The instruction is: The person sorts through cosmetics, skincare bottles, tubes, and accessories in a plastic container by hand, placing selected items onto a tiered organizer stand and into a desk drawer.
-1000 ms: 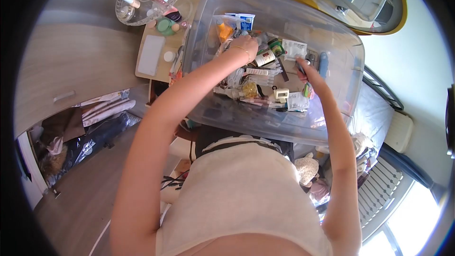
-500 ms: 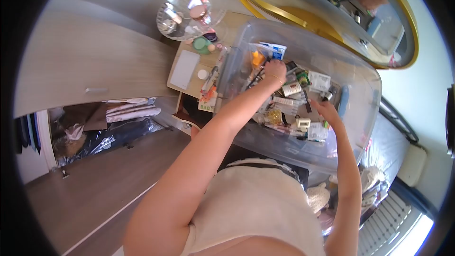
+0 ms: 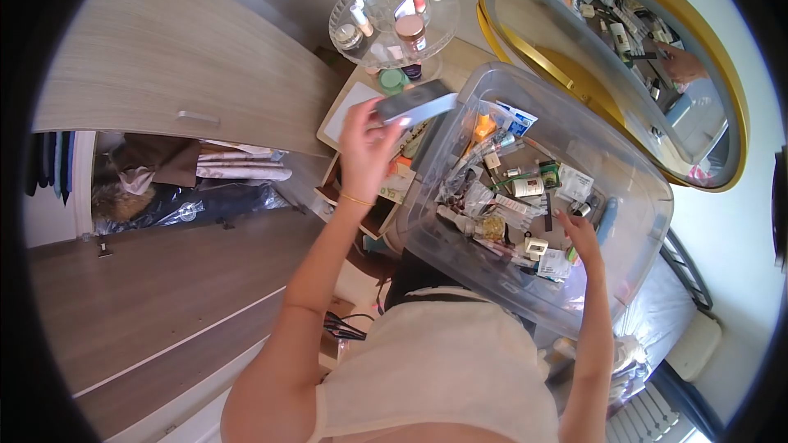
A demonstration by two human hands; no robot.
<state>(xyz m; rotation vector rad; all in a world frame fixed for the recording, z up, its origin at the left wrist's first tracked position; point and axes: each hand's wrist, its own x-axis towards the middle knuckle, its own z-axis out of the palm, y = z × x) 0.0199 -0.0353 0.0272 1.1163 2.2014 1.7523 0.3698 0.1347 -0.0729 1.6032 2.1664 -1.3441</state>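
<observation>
My left hand is raised left of the big clear plastic bin, closed around one end of a dark grey box with a pale side. The box is tilted over the side table, near the bin's corner. My right hand is low inside the bin with its fingers apart, partly hidden from above. Its fingertips are close to a thin dark strip and a silver-capped item. Around them lie a white-labelled bottle, white packets, tubes and an orange item.
Behind the left hand, a side table bears a glass stand with cosmetics and a green round container. A gold-framed mirror leans behind the bin. Below the table is an open drawer; left stands a wooden cabinet.
My left hand has come up out of the bin and moved left, now with the grey box in it. My right hand stays in the bin. The view has shifted.
</observation>
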